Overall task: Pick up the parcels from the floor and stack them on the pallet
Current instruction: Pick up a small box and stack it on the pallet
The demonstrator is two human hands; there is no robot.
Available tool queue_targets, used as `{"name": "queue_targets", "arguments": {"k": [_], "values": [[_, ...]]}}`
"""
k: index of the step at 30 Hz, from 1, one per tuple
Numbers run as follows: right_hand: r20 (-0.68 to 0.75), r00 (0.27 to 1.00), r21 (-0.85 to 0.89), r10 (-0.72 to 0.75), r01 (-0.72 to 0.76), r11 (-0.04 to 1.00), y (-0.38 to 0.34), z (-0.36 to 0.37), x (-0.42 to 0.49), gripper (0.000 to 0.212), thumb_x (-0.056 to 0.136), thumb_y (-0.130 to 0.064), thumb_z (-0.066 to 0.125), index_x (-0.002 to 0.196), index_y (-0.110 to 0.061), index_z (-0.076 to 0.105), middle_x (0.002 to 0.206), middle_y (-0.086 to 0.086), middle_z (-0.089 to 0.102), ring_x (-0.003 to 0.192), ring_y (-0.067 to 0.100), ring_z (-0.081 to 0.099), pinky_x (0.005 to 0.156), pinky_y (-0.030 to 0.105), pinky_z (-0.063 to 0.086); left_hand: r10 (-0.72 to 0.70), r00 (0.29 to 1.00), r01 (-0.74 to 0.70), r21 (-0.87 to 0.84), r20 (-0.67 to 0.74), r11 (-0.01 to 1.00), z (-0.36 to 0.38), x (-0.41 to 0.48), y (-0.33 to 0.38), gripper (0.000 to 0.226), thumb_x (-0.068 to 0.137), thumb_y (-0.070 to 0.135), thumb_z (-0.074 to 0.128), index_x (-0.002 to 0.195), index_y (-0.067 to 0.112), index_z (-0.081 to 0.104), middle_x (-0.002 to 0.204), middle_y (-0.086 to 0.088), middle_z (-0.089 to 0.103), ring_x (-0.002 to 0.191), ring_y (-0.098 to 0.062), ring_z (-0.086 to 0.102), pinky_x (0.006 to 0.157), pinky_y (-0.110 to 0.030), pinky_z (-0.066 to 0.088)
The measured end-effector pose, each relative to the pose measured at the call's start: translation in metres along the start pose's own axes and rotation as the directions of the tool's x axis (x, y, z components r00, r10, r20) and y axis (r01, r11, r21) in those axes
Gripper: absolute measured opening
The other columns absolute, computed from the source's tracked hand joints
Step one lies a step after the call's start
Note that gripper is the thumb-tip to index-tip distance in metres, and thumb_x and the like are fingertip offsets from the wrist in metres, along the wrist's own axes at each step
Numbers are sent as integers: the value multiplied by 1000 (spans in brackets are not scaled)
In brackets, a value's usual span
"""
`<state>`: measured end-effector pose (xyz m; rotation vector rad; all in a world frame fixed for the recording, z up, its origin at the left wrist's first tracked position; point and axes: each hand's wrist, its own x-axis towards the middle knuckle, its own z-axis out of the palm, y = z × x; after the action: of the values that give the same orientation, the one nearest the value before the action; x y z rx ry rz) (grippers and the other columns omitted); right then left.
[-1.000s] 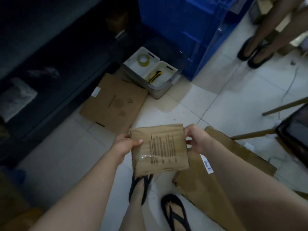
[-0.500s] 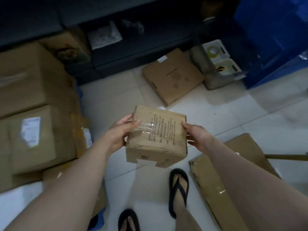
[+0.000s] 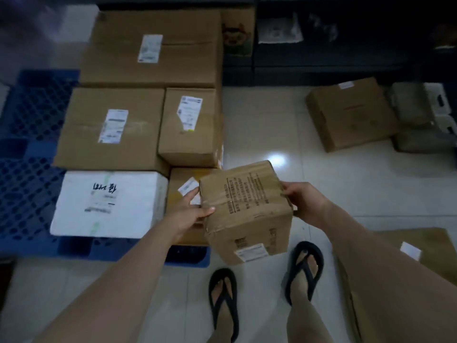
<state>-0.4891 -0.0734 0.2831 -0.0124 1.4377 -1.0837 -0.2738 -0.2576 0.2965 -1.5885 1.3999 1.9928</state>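
Parcel (image 3: pixel 244 209) clamped between left hand (image 3: pixel 191 211) and right hand (image 3: pixel 303 203), just off pallet (image 3: pixel 32 149) near-right corner; stack lies left.

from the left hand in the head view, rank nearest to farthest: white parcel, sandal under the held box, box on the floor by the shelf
From the left hand:
1. White parcel, on the pallet just to its left.
2. Sandal, below it on the floor tiles.
3. Floor box, far right near the dark shelf.
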Motion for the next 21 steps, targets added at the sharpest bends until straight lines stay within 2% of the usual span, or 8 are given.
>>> {"name": "queue_targets", "arguments": {"k": [4,7,9,12,14,16,18,21], "values": [[122,991,-11,54,-53,999,17,41,10,89,48,-3,40,132,-25,57,129,4,60,122,20,49,109,47,35,8,965,-33,-93,-263,995,-37,-1,-15,52,79,24,76,123,10,54,103,-6,65,88,-18,63,79,-32,53],[223,969,-162,103,-68,985,31,63,25,91,53,0,57,136,-35,49,134,-1,57,127,23,47,111,46,33,-12,926,-32,-109,-377,994,-53,3,-13,44,77,29,77,108,2,61,92,-8,65,77,-17,60,62,-26,48],[229,965,-241,129,-73,968,39,76,36,85,59,-6,76,134,-36,49,129,-5,60,125,20,50,112,46,33,-19,930,1,-50,-368,999,-60,10,-8,37,81,31,73,101,0,63,90,-12,66,72,-17,60,56,-25,46],[133,989,-209,57,-28,978,48,88,56,76,62,-20,85,131,-29,53,123,-6,65,120,18,56,111,45,37,-15,947,13,-9,-322,1000,-68,21,3,38,88,43,62,96,6,64,92,-11,67,76,-19,63,59,-26,48],[61,997,-156,41,-31,987,50,96,73,74,64,-29,84,131,-24,54,123,-5,65,118,17,57,110,44,38,27,961,-54,-89,-274,995,-77,31,6,43,83,47,64,104,10,65,100,-11,70,87,-23,67,74,-32,53],[30,998,-111,50,-47,993,52,105,90,74,67,-34,81,133,-19,51,123,-2,65,116,19,58,107,44,41,88,950,-130,-124,-298,984,-85,40,4,46,76,38,72,114,14,63,113,-10,69,97,-24,67,88,-38,53],[1,998,-56,57,-57,997,51,114,108,72,73,-35,78,135,-14,48,124,4,64,114,22,60,102,42,46,163,922,-189,-39,-351,981,-89,48,-1,44,78,18,71,120,14,59,117,-6,66,104,-22,64,94,-37,51],[-93,995,31,38,-35,999,44,130,132,67,81,-33,72,138,-8,45,126,9,61,113,25,59,99,40,49,280,865,-250,125,-416,960,-91,57,-10,56,87,2,61,138,15,42,119,7,50,108,-11,52,83,-23,41]]}}
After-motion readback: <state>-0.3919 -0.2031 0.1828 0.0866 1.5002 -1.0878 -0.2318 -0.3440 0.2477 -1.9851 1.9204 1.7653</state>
